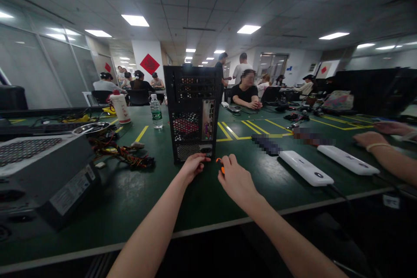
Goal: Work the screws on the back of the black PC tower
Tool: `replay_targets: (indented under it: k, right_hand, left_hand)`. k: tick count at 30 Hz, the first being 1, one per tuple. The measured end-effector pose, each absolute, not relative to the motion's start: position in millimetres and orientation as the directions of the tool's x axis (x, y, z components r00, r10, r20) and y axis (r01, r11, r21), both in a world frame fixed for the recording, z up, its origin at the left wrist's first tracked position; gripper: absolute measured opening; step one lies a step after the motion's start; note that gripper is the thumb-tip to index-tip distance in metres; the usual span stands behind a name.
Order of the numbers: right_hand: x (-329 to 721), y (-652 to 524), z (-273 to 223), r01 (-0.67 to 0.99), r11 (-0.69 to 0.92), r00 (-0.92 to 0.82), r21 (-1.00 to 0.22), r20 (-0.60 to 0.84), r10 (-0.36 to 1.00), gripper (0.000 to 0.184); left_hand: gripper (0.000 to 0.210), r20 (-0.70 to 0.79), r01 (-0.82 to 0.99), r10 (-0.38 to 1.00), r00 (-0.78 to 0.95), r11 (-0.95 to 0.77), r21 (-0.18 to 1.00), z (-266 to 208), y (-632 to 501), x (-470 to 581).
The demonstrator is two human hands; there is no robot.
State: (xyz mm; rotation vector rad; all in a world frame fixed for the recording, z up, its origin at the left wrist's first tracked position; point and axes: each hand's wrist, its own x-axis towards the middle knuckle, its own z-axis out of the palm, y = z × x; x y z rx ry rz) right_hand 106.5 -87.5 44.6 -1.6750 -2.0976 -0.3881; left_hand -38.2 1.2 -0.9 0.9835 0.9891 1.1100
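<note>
A black computer tower (172,108) stands upright on the green table, its rear side towards me, with vent holes, a metal port panel (207,119) and a power supply (187,152) at the bottom. My left hand (193,167) is at the tower's lower edge by the power socket, fingers curled and pinched together; what they hold, if anything, is too small to make out. Just right of the tower, my right hand (237,180) is closed on an orange-and-black tool (223,169), which looks like a screwdriver. Its tip cannot be made out.
At left lie a loose grey power supply (65,173), bundled cables (130,156) and a metal bowl (93,128). A water bottle (156,113) and white flask (121,108) stand behind. At right are two white devices (306,168) and another person's hand (371,139). A person (246,93) sits opposite.
</note>
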Motion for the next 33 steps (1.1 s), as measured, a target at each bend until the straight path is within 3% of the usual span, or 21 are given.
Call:
replay_targets:
  k: [4,13,20,23,28,33]
  right_hand:
    - [105,-89,39,0.969,0.246,-0.19,-0.038,0.523,0.831,0.012]
    - [113,-77,39,0.954,0.124,0.025,-0.273,0.487,0.873,0.014]
    - [101,-77,31,0.912,0.182,0.018,-0.367,0.479,0.878,0.015]
    - [99,-80,27,0.866,0.225,0.011,-0.447,0.466,0.885,0.013]
    - [104,-92,15,0.729,0.403,-0.096,-0.553,0.5,0.861,0.024]
    - [111,-93,6,0.698,0.316,0.036,-0.643,0.473,0.88,0.018]
  left_hand:
    - [0.024,-0.112,-0.134,0.98,0.163,0.135,0.982,-1,-1,-37]
    - [0.025,-0.083,-0.029,0.971,0.222,0.091,0.995,1,-5,-34]
    - [0.033,-0.03,-0.163,0.914,0.404,0.105,0.981,0,-16,-9]
    - [0.032,-0.056,-0.246,0.924,0.377,0.159,0.956,0,-17,-3]
    - [0.03,-0.109,-0.215,0.924,0.365,0.198,0.956,0,-15,-5]
    - [0.032,-0.135,-0.151,0.927,0.35,0.198,0.969,2,-15,-4]
